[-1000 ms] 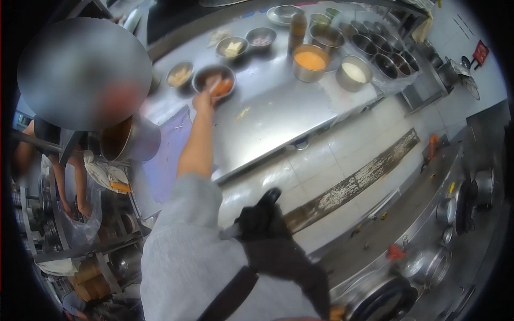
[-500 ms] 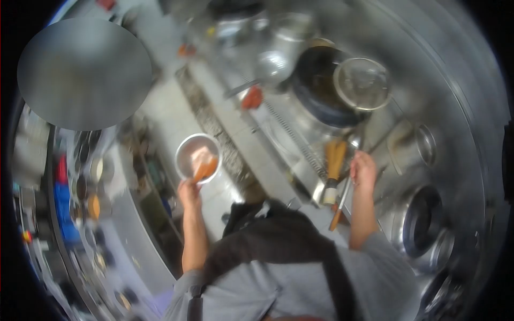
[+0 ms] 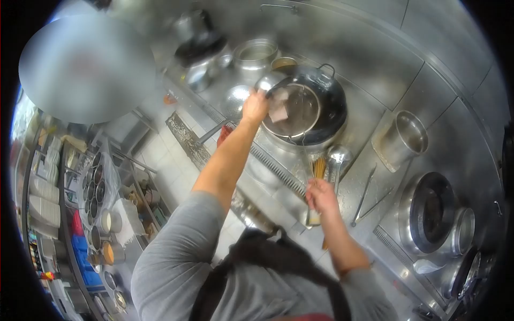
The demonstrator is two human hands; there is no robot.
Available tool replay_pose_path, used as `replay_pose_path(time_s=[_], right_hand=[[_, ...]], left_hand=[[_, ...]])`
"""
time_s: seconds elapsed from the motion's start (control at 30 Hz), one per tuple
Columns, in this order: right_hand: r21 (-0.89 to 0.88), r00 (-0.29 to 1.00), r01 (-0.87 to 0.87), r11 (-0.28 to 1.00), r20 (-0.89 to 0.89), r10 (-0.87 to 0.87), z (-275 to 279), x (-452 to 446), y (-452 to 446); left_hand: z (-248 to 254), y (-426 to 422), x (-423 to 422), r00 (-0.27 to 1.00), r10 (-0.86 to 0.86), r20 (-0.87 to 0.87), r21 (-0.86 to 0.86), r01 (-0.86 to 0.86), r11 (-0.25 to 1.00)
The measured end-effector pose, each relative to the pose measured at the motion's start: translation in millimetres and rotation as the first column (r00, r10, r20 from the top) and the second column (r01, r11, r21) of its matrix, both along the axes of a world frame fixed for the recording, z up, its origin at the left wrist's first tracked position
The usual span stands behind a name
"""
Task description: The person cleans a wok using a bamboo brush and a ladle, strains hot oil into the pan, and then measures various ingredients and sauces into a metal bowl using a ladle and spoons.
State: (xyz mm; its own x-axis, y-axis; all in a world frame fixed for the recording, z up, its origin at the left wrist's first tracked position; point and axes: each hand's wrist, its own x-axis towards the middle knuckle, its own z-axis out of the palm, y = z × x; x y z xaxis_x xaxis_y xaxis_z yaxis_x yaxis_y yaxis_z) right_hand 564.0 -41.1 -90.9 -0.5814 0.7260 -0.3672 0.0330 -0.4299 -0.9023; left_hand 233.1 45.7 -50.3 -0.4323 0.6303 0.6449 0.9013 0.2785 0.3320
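My left hand (image 3: 256, 107) is closed on the rim of a metal bowl (image 3: 271, 80), tipped on its side at the wok's edge. Pale flat pieces (image 3: 278, 113), perhaps meat, lie by the bowl's mouth, over the mesh of a round strainer (image 3: 304, 109). That strainer rests over a large dark wok (image 3: 334, 104). Its long handle runs toward me into my right hand (image 3: 321, 195), whose fingers wrap round it. Beside the right hand are a bamboo brush (image 3: 319, 168) and a ladle (image 3: 339, 154).
To the right stand a steel pot (image 3: 411, 134) and another wok (image 3: 431, 211). Long thin tools (image 3: 365, 195) lie on the steel counter. A second pot (image 3: 256, 52) is behind the wok. Shelves with stacked dishes (image 3: 45, 195) line the left side.
My left hand has swung from the left, over the floor, to the wok with the bowl, which is now tipped. The strainer has moved left and nearer, and pale pieces now show over it.
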Motion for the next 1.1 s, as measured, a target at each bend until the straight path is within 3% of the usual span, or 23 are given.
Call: replay_pose_path(time_s=[0.07,0.23,0.3,0.37,0.4,0.43,0.47,0.53,0.63,0.7,0.77,0.87,0.97,1.0,1.03,1.07,1.1], right_hand=[[-0.031,0.999,0.018,0.999,-0.031,-0.019,-3,-3,4],[-0.091,0.996,0.069,0.993,-0.052,-0.074,-5,-18,24],[-0.084,0.994,0.097,0.992,-0.040,-0.100,-8,-30,40],[-0.074,0.994,0.107,0.992,-0.015,-0.108,-5,-42,52],[-0.088,0.990,0.133,0.987,-0.034,-0.137,-15,-47,59],[-0.096,0.985,0.158,0.983,-0.060,-0.165,-25,-56,70],[-0.087,0.982,0.168,0.982,-0.078,-0.175,-36,-63,77],[-0.093,0.980,0.175,0.980,-0.074,-0.182,-44,-74,86],[-0.104,0.982,0.161,0.981,-0.081,-0.170,-52,-94,98],[-0.133,0.944,0.315,0.940,-0.061,-0.325,-52,-105,102],[-0.081,0.960,0.264,0.961,-0.068,-0.270,-57,-98,114],[-0.144,0.944,0.283,0.948,-0.133,-0.302,-55,-83,98],[-0.102,0.921,0.349,0.932,-0.147,-0.361,-28,-66,64],[-0.087,0.899,0.401,0.912,-0.151,-0.410,-34,-63,46],[-0.067,0.884,0.434,0.899,-0.162,-0.439,-43,-61,29],[-0.163,0.823,0.464,0.871,-0.283,-0.492,-75,-63,18],[-0.006,0.931,0.320,0.947,-0.180,-0.316,-88,-58,-6]], left_hand=[[1,17,-6,1.000,-0.002,-0.013,-0.029,0.002,1.000],[1,-6,-25,1.000,-0.008,0.026,0.178,0.003,0.984],[-6,-34,-36,0.949,0.056,0.309,0.208,-0.125,0.970],[-22,-82,-38,0.671,0.028,0.741,0.182,-0.241,0.953],[5,-120,-16,0.479,0.087,0.874,0.041,-0.252,0.967],[-29,-151,-23,0.485,-0.189,0.854,0.318,-0.198,0.927],[-57,-184,-26,0.435,-0.243,0.867,0.378,-0.255,0.890],[-98,-265,-17,0.410,-0.213,0.887,0.339,-0.266,0.902],[-112,-360,31,0.295,0.020,0.955,0.132,-0.485,0.865],[-134,-420,51,0.216,0.225,0.950,-0.087,-0.509,0.857],[-150,-454,75,0.070,0.134,0.988,-0.060,-0.632,0.773],[-162,-494,101,-0.054,0.117,0.992,-0.122,-0.688,0.715],[-164,-528,112,-0.094,0.178,0.979,-0.193,-0.694,0.693],[-150,-533,113,-0.104,0.276,0.955,-0.273,-0.664,0.696],[-168,-552,111,-0.130,0.283,0.950,-0.293,-0.682,0.670],[-175,-566,111,-0.099,0.229,0.968,-0.233,-0.688,0.688],[-177,-577,113,-0.098,0.180,0.979,-0.197,-0.702,0.685]])
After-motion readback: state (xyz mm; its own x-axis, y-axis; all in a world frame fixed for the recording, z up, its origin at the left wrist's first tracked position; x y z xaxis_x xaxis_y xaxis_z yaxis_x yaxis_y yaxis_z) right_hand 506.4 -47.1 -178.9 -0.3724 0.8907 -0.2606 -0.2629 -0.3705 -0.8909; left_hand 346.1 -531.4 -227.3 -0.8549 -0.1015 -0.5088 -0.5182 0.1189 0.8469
